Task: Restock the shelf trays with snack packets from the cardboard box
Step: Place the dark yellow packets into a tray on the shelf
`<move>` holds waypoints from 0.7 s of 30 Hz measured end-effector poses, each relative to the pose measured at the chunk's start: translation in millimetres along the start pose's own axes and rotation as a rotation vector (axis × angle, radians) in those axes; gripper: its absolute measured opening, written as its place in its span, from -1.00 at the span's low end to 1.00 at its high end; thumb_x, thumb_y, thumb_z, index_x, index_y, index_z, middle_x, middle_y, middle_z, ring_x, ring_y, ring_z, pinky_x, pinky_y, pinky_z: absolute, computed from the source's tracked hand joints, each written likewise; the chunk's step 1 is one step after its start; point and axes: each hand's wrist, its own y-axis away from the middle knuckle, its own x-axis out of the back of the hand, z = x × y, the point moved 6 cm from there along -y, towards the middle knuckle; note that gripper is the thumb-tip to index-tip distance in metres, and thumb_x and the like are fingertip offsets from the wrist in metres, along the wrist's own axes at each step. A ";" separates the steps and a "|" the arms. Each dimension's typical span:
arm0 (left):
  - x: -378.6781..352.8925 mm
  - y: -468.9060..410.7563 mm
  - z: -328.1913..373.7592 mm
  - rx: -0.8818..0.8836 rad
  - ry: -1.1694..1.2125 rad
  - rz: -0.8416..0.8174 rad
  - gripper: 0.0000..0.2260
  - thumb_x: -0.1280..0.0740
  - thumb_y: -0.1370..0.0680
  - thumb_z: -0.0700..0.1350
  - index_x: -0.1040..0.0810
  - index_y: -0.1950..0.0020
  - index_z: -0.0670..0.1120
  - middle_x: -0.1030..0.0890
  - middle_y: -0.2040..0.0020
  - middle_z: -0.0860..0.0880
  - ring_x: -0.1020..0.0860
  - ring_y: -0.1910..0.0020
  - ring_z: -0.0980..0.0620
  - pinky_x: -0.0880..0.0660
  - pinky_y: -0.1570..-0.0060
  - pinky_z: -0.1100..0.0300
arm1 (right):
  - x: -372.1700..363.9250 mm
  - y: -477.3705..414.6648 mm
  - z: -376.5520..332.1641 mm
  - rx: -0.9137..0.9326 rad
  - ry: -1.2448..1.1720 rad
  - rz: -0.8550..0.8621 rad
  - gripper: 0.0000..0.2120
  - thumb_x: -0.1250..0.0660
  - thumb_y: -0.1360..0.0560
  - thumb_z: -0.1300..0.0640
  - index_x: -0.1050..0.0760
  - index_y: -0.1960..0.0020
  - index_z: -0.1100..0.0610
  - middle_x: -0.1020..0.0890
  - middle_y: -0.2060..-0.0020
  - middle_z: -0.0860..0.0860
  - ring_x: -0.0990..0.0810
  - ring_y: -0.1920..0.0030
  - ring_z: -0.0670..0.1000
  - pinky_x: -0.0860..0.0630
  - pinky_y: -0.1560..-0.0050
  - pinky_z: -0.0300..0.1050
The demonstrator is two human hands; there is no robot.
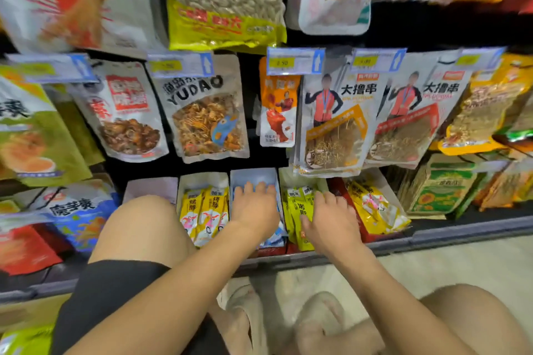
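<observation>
A person crouches at the bottom shelf (461, 232) of a snack aisle, both bare hands reaching into a row of open-topped trays. The left hand (255, 210) lies palm down inside a blue-and-white tray (253, 176) with its fingers stretched forward and relaxed. It covers most of the tray's contents, and only a sliver of blue-and-white wrapper (277, 236) shows beside the wrist. The right hand (331, 222) is spread flat, fingers apart, on upright yellow-green packets (297, 210) standing in the pale tray (288, 176) just to the right. It grips nothing that can be seen.

To the left of the blue-and-white tray, a white tray (202, 179) holds glossy yellow packets (202, 213) standing in rows. At the far left of the row, what a pale tray (151, 189) holds is hidden behind the person's knee (138, 228). On the right, a red tray (336, 184) holds crinkled yellow packets (372, 204) lying loose and tilted.

Above the trays, flat plastic pouches hang from pegs, among them one lettered YUDAO (202, 112), below blurred blue price tags (294, 62). A tan surface (28, 314) at the lower left is cut off by the frame and too blurred to identify. Pale slippers (245, 311) rest on the speckled floor (432, 262).
</observation>
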 end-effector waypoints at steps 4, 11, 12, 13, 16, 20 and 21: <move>51.1 32.7 -21.9 0.051 0.004 0.115 -0.48 -0.22 -0.63 0.08 -0.25 -0.54 -0.07 -0.35 -0.48 -0.12 -0.28 -0.46 -0.22 -0.20 -0.46 -0.18 | 47.6 8.1 -27.5 0.085 0.033 0.071 -0.39 -0.15 -0.60 -0.22 -0.26 -0.50 0.14 -0.43 -0.40 0.12 -0.41 -0.36 0.19 -0.39 -0.30 0.10; 126.5 91.4 -92.0 0.199 -0.014 0.316 -0.45 -0.21 -0.62 0.17 -0.23 -0.54 -0.04 -0.33 -0.51 -0.06 -0.25 -0.49 -0.16 -0.22 -0.45 -0.14 | 122.2 18.3 -107.1 0.280 0.024 0.194 -0.37 -0.15 -0.61 -0.22 -0.20 -0.54 0.12 -0.39 -0.44 0.10 -0.37 -0.42 0.18 -0.37 -0.37 0.09; 134.0 99.2 -104.9 0.226 -0.005 0.336 -0.44 -0.21 -0.62 0.17 -0.22 -0.55 -0.04 -0.32 -0.51 -0.06 -0.23 -0.50 -0.16 -0.20 -0.47 -0.14 | 130.9 19.8 -121.3 0.315 0.027 0.216 -0.37 -0.15 -0.61 -0.22 -0.20 -0.54 0.13 -0.39 -0.45 0.11 -0.37 -0.42 0.18 -0.37 -0.38 0.10; 140.6 107.7 -119.1 0.255 0.002 0.358 -0.44 -0.21 -0.62 0.17 -0.21 -0.56 -0.04 -0.30 -0.52 -0.06 -0.21 -0.51 -0.15 -0.18 -0.48 -0.13 | 138.9 21.5 -137.1 0.351 0.030 0.236 -0.38 -0.14 -0.61 -0.23 -0.21 -0.53 0.13 -0.40 -0.45 0.11 -0.37 -0.42 0.18 -0.37 -0.38 0.10; 153.8 137.6 -164.7 0.359 0.006 0.414 -0.42 -0.20 -0.62 0.17 -0.18 -0.57 -0.03 -0.25 -0.56 -0.05 -0.17 -0.54 -0.15 -0.13 -0.51 -0.13 | 156.9 28.5 -191.5 0.465 0.029 0.284 -0.40 -0.16 -0.60 -0.23 -0.25 -0.49 0.13 -0.41 -0.42 0.10 -0.40 -0.39 0.19 -0.39 -0.34 0.11; 148.7 178.2 -227.2 0.507 0.013 0.427 -0.43 -0.21 -0.62 0.18 -0.19 -0.56 -0.02 -0.27 -0.55 -0.05 -0.17 -0.55 -0.16 -0.13 -0.50 -0.15 | 165.9 43.6 -270.8 0.616 0.013 0.310 -0.38 -0.18 -0.59 -0.23 -0.25 -0.50 0.13 -0.41 -0.42 0.11 -0.40 -0.37 0.19 -0.39 -0.31 0.11; 144.8 187.3 -241.8 0.537 0.005 0.427 -0.43 -0.21 -0.61 0.19 -0.21 -0.55 -0.02 -0.28 -0.54 -0.05 -0.19 -0.53 -0.16 -0.15 -0.49 -0.15 | 166.0 48.0 -289.0 0.649 0.005 0.311 -0.37 -0.17 -0.60 -0.23 -0.24 -0.51 0.14 -0.41 -0.42 0.11 -0.41 -0.37 0.19 -0.39 -0.32 0.11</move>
